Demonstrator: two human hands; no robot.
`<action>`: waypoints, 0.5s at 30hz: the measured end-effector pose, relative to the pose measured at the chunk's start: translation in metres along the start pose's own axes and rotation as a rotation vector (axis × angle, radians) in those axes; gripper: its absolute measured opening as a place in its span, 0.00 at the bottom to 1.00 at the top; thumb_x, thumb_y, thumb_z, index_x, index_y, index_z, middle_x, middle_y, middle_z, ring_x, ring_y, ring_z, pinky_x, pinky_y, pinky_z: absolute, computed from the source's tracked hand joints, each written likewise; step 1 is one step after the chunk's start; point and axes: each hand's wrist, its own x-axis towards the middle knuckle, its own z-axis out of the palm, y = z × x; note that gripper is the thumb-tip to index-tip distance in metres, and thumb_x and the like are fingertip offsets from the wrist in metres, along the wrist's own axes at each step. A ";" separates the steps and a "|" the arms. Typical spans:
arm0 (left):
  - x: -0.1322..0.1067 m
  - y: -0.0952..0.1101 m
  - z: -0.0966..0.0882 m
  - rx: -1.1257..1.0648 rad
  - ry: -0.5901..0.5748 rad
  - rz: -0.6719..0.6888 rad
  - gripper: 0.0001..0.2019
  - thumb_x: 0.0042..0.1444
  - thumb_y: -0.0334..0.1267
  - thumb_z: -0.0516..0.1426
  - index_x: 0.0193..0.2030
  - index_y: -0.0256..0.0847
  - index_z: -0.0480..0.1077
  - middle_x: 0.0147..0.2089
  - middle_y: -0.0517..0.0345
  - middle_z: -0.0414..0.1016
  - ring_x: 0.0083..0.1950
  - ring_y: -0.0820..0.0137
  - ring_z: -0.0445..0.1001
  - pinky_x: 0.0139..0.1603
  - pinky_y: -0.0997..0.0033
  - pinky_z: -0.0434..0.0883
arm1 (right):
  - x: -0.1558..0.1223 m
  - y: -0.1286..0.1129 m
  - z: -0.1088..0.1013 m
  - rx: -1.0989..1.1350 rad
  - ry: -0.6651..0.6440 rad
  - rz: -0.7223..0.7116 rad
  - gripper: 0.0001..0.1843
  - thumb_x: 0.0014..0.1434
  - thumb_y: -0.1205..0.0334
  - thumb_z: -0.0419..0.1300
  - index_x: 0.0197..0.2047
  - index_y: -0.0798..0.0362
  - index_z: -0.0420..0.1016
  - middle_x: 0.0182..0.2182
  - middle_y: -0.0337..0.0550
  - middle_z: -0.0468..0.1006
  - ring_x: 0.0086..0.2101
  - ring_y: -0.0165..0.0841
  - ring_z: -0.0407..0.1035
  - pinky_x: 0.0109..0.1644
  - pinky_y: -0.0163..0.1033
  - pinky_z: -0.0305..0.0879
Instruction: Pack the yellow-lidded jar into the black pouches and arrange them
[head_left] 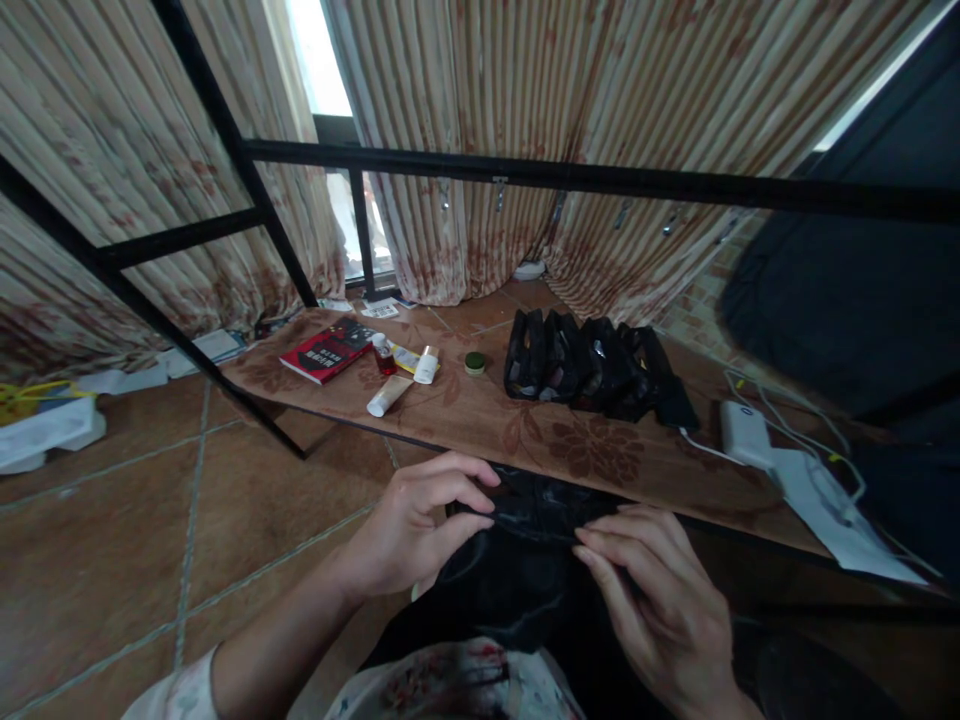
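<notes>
Over my lap, my left hand (442, 515) and my right hand (656, 590) hold a piece of thin, shiny black fabric (536, 500) stretched between them. My left thumb and fingers close around its left edge. The right thumb and index finger pinch its front edge on the other side. Below it lies more black cloth (510, 580), and I cannot tell where one ends and the other begins. On the brown-covered table just beyond stands a row of black mesh pouches (585, 365) with small items inside.
The brown patterned tabletop (450, 430) carries a red book (326, 350), a small bottle of red liquid (383, 355), a white-and-beige tube (388, 396), a white bottle (426, 366) and a round green-lidded jar (474, 363). A white power bank (745, 432) with cables sits right. A black metal bar (525, 170) crosses above.
</notes>
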 end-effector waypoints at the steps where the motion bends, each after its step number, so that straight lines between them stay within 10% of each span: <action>1: -0.001 0.001 0.003 -0.019 0.022 -0.019 0.04 0.55 0.26 0.63 0.34 0.38 0.76 0.44 0.54 0.79 0.44 0.73 0.79 0.45 0.77 0.74 | -0.001 0.000 0.000 0.000 0.000 0.000 0.10 0.61 0.75 0.62 0.44 0.56 0.74 0.36 0.45 0.75 0.41 0.35 0.68 0.48 0.44 0.65; 15: 0.001 -0.007 0.012 -0.238 0.052 -0.192 0.06 0.59 0.29 0.60 0.36 0.39 0.79 0.42 0.54 0.82 0.44 0.71 0.79 0.46 0.74 0.73 | -0.003 0.002 0.006 0.031 -0.039 0.149 0.04 0.64 0.71 0.61 0.39 0.52 0.74 0.35 0.41 0.75 0.39 0.33 0.68 0.43 0.40 0.65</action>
